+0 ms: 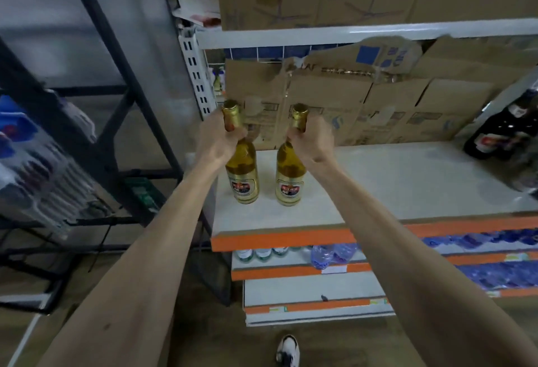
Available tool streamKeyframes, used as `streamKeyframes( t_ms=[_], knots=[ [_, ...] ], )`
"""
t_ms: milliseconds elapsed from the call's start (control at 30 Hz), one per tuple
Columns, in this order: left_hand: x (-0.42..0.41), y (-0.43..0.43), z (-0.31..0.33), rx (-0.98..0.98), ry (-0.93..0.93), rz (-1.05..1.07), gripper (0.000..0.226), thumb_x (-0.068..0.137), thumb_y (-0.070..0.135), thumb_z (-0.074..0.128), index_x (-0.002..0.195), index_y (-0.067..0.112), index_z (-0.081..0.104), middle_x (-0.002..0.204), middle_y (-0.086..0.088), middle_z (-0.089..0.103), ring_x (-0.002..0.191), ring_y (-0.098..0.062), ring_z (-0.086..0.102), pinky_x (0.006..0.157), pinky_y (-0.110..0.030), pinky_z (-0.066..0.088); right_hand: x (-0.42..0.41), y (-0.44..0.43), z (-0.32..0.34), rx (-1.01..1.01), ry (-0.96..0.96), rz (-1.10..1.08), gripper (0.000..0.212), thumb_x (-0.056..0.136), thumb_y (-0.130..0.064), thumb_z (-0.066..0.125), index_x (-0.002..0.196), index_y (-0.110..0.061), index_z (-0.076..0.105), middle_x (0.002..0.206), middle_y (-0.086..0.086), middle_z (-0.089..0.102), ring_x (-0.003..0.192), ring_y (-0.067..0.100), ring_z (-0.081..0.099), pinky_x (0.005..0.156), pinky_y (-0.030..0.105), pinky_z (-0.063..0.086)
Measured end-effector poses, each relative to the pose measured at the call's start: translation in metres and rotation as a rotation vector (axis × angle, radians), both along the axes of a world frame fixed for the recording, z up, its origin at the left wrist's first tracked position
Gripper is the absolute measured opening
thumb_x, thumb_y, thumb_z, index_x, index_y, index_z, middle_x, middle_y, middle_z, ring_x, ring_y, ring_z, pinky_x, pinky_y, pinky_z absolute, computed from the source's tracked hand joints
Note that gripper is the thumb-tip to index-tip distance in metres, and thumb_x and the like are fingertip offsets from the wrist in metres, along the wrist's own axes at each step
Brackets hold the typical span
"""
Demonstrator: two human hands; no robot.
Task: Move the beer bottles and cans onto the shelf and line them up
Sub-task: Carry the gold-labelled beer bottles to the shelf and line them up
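Two golden beer bottles with gold foil caps stand side by side at the left end of the white shelf (393, 180). My left hand (217, 141) grips the neck of the left bottle (243, 177). My right hand (311, 139) grips the neck of the right bottle (289, 183). Both bottles are upright, their bases on or just above the shelf board; I cannot tell which. A dark beer bottle (500, 131) stands at the shelf's far right edge, blurred.
Cardboard boxes (378, 104) fill the back of the shelf and the level above. An orange strip (291, 240) edges the shelf front, with water bottles (329, 254) on lower shelves. A dark metal rack (116, 122) with packaged goods stands at left. My shoe (288, 350) is on the floor.
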State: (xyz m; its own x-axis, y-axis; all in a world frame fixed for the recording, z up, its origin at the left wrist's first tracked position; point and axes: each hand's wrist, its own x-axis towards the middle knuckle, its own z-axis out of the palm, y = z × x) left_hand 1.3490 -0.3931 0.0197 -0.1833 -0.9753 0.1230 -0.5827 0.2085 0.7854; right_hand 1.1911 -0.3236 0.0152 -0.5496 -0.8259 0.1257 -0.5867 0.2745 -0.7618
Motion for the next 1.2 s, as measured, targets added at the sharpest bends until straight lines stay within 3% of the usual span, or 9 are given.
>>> streamKeyframes(
  t_ms=[67, 167, 267, 433, 567, 867, 967, 1100, 1200],
  knots=[
    [-0.011, -0.025, -0.007, 0.04, 0.06, -0.006, 0.033, 0.09, 0.019, 0.068, 0.121, 0.012, 0.058, 0.113, 0.001, 0.064, 0.105, -0.015, 0.061, 0.092, -0.035, 0.052, -0.01, -0.026, -0.004, -0.006, 0.028, 0.05, 0.017, 0.095, -0.02, 0.055, 0.103, -0.005, 0.053, 0.092, 0.007, 0.056, 0.093, 0.03, 0.058, 0.081, 0.044, 0.049],
    [-0.022, -0.055, -0.014, 0.053, 0.017, 0.028, 0.027, 0.09, 0.02, 0.069, 0.113, 0.01, 0.058, 0.105, -0.004, 0.066, 0.099, -0.018, 0.063, 0.089, -0.036, 0.053, -0.023, -0.06, -0.008, -0.013, 0.028, 0.079, 0.012, 0.094, -0.02, 0.057, 0.09, -0.012, 0.049, 0.085, 0.005, 0.06, 0.088, 0.029, 0.062, 0.081, 0.048, 0.053],
    [-0.025, -0.081, -0.019, 0.073, -0.016, 0.054, 0.024, 0.09, 0.023, 0.07, 0.107, 0.011, 0.058, 0.104, -0.007, 0.066, 0.095, -0.02, 0.062, 0.086, -0.038, 0.052, -0.03, -0.089, -0.01, -0.02, 0.014, 0.115, 0.02, 0.094, -0.019, 0.059, 0.076, -0.018, 0.05, 0.072, -0.003, 0.057, 0.078, 0.023, 0.063, 0.076, 0.045, 0.055],
    [-0.024, -0.109, -0.031, 0.071, -0.047, 0.042, 0.025, 0.085, 0.021, 0.074, 0.102, 0.01, 0.059, 0.099, -0.007, 0.068, 0.093, -0.023, 0.066, 0.089, -0.048, 0.055, -0.031, -0.118, -0.022, -0.044, -0.035, 0.141, 0.012, 0.093, -0.019, 0.063, 0.085, -0.013, 0.056, 0.071, -0.007, 0.055, 0.074, 0.017, 0.06, 0.069, 0.032, 0.049],
    [-0.019, -0.125, -0.034, 0.05, -0.046, 0.051, 0.025, 0.084, 0.021, 0.076, 0.1, 0.01, 0.061, 0.097, -0.006, 0.069, 0.092, -0.023, 0.067, 0.086, -0.048, 0.057, -0.025, -0.133, -0.025, -0.031, -0.043, 0.147, 0.009, 0.093, -0.019, 0.063, 0.087, -0.013, 0.058, 0.074, -0.007, 0.057, 0.075, 0.015, 0.06, 0.071, 0.032, 0.049],
    [-0.018, -0.133, -0.04, 0.049, 0.032, 0.025, 0.023, 0.087, 0.018, 0.073, 0.104, 0.01, 0.06, 0.102, -0.005, 0.069, 0.091, -0.014, 0.063, 0.08, -0.031, 0.053, -0.026, -0.146, -0.026, 0.037, -0.024, 0.19, 0.008, 0.094, -0.02, 0.062, 0.094, -0.013, 0.058, 0.077, -0.006, 0.058, 0.07, 0.01, 0.056, 0.069, 0.029, 0.044],
    [-0.02, -0.132, -0.041, 0.047, 0.07, 0.04, 0.023, 0.087, 0.019, 0.073, 0.105, 0.014, 0.059, 0.104, -0.002, 0.068, 0.095, -0.014, 0.062, 0.084, -0.032, 0.051, -0.026, -0.149, -0.024, 0.069, -0.013, 0.199, 0.012, 0.095, -0.021, 0.062, 0.101, -0.012, 0.056, 0.08, -0.005, 0.058, 0.07, 0.009, 0.055, 0.068, 0.026, 0.045],
    [-0.024, -0.133, -0.042, 0.026, 0.037, 0.021, 0.026, 0.086, 0.021, 0.074, 0.106, 0.013, 0.059, 0.103, 0.002, 0.066, 0.095, -0.012, 0.06, 0.082, -0.028, 0.047, -0.03, -0.143, -0.023, 0.074, -0.021, 0.209, 0.011, 0.096, -0.02, 0.06, 0.099, -0.015, 0.051, 0.075, -0.01, 0.051, 0.065, 0.001, 0.049, 0.056, 0.017, 0.033],
    [-0.023, -0.132, -0.042, 0.016, 0.049, 0.016, 0.027, 0.086, 0.021, 0.074, 0.107, 0.015, 0.058, 0.101, 0.005, 0.063, 0.093, -0.011, 0.058, 0.08, -0.025, 0.046, -0.027, -0.138, -0.024, 0.078, -0.006, 0.216, 0.012, 0.096, -0.021, 0.061, 0.101, -0.014, 0.052, 0.078, -0.007, 0.055, 0.065, 0.002, 0.051, 0.058, 0.018, 0.036]
  ],
)
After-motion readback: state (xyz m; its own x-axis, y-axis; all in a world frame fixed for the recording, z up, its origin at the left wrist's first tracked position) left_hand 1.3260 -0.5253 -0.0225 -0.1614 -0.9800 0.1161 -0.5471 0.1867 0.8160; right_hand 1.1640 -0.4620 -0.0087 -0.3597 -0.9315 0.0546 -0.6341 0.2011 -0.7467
